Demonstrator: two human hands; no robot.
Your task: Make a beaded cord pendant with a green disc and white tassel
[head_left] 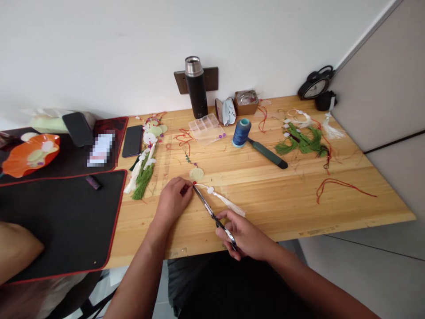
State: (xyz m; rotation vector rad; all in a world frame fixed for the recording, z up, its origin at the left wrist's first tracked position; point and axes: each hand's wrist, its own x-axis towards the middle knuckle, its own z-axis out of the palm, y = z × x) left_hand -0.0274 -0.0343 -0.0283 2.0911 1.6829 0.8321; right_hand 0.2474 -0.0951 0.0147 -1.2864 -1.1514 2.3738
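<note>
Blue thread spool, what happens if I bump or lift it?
The blue thread spool stands upright on a narrow base, so a bump could probably tip it. Its round body would likely roll once down. The tight winding should feel firm.

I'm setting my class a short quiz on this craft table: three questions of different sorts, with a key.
1. Which hand holds the scissors?
2. True or false: in this view, the blue thread spool stands to the right of the clear compartment box.
3. Fill in the blank: the white tassel lies on a wooden ____.

Key:
1. The right hand
2. True
3. tabletop
</note>
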